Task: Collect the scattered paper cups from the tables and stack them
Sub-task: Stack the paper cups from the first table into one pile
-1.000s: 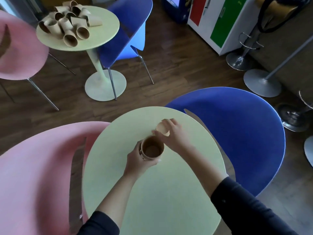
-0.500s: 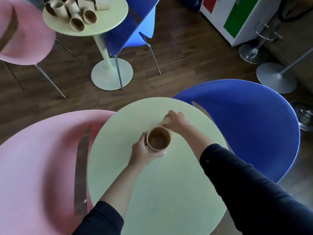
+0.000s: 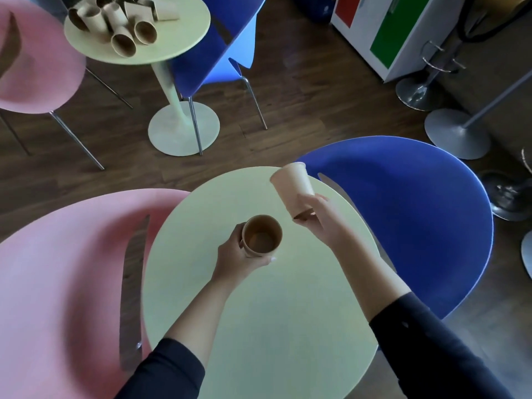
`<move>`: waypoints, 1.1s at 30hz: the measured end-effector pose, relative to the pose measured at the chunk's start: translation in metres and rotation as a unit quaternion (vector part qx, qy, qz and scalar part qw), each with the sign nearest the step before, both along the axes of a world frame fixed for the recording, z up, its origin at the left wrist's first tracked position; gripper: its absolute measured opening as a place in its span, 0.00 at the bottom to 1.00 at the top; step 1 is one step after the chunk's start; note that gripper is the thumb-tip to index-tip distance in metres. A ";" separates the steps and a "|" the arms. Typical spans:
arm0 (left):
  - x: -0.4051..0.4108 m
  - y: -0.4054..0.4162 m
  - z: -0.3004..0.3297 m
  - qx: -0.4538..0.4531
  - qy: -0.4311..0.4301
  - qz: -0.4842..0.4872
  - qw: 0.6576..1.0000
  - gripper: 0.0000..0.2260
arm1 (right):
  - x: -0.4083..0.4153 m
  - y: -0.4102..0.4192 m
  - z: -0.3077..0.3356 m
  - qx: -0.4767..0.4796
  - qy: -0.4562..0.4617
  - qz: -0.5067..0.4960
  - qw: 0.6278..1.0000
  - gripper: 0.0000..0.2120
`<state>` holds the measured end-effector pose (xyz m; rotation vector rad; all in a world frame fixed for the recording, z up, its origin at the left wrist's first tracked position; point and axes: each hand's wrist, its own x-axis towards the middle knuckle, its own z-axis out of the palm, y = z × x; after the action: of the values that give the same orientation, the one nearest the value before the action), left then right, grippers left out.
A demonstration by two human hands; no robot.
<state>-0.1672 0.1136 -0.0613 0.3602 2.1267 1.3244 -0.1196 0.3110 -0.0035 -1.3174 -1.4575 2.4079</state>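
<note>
My left hand (image 3: 240,256) grips an upright brown paper cup (image 3: 261,236), its open mouth facing up, over the middle of the near pale green round table (image 3: 259,326). My right hand (image 3: 319,220) holds a second paper cup (image 3: 292,187) by its rim end, lifted off the table with its base pointing up and away. This cup hangs to the upper right of the one in my left hand, apart from it. Several more paper cups (image 3: 123,23) lie tipped over in a heap on the far green table (image 3: 184,38).
A pink chair (image 3: 63,283) stands left of the near table and a blue chair (image 3: 403,226) right of it. The far table has a pink chair (image 3: 37,70) and a blue chair (image 3: 218,50) beside it. Stool bases (image 3: 457,133) and a white cabinet (image 3: 403,30) stand at the right.
My right hand has picked the lying cup up off the table and raised it to the right. My left hand keeps its cup in place.
</note>
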 end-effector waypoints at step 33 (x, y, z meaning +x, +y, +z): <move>-0.003 0.002 -0.010 0.010 -0.037 0.010 0.999 0.31 | 0.016 -0.053 -0.029 0.325 0.043 0.278 0.903 0.33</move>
<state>-0.1701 0.1158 -0.0709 0.2927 2.0623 1.3499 -0.1032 0.2579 -0.0324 -0.6898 -2.5591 1.8399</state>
